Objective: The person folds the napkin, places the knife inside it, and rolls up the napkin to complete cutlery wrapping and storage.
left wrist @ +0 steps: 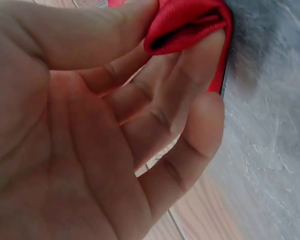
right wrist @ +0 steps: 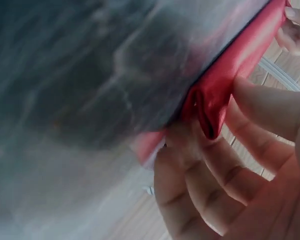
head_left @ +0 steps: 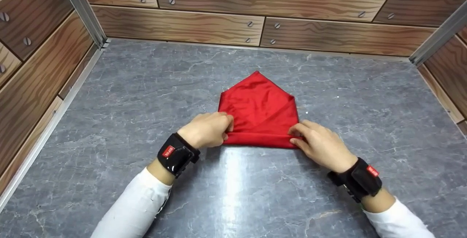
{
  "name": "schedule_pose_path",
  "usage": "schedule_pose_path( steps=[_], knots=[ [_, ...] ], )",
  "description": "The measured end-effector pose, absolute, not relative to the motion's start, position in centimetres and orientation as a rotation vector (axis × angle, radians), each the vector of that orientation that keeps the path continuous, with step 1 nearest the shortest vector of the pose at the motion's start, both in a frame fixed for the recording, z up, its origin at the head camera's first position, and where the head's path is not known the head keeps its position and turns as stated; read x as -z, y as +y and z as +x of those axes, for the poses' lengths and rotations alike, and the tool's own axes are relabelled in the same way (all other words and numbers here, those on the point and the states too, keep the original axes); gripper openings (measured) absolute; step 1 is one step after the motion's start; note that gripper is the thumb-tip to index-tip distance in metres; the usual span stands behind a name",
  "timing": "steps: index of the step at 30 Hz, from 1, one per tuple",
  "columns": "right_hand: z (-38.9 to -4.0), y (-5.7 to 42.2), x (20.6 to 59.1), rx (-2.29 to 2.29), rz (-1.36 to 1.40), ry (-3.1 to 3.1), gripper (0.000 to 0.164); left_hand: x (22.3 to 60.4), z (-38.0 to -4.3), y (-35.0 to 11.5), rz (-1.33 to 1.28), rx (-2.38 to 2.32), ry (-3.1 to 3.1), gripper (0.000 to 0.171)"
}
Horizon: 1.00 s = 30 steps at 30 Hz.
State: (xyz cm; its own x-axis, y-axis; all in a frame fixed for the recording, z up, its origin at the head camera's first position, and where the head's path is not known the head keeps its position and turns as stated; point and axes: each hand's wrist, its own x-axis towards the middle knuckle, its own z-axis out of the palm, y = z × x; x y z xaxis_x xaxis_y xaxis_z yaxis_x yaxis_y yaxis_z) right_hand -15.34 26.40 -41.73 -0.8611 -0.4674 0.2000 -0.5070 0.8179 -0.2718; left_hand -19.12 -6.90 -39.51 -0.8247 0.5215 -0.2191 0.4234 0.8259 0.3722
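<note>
A shiny red cloth (head_left: 261, 103) lies on the grey marbled surface, its far end a point and its near edge rolled or folded into a narrow band. At the band's left end, my left hand (head_left: 208, 130) pinches the fold between thumb and curled fingers. My right hand (head_left: 323, 145) pinches the right end in the same way. In the left wrist view the open end of the folded cloth (left wrist: 190, 25) shows between thumb and fingers. The right wrist view shows the other folded end of the cloth (right wrist: 215, 107) against the thumb, fingers beneath it.
The grey marbled tabletop (head_left: 146, 81) stretches around the cloth. A wood-patterned back wall (head_left: 208, 26) and side walls border it, with metal strips in the corners. Both wrists wear black bands (head_left: 177, 156) below white sleeves (head_left: 131, 205).
</note>
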Motion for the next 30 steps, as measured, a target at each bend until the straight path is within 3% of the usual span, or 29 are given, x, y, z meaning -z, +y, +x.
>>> schedule_pose_path(
  steps=[16,19,24,30],
  knots=[
    [-15.1,26.1,42.5,-0.280,1.047,-2.577,0.024,39.3,-18.4,-6.4,0.898,-0.459,2.717,0.025],
    [-15.0,26.1,42.4,-0.293,1.048,-2.605,0.022,41.9,-19.7,-6.4,0.951,-0.428,2.774,0.017],
    [-14.9,26.1,42.2,-0.321,1.042,-2.649,0.021,47.4,-22.7,-6.4,1.033,-0.289,2.873,0.032],
    [-14.9,26.1,42.0,-0.297,1.029,-2.698,0.028,49.2,-23.7,-6.5,1.086,-0.225,2.925,0.034]
  ],
)
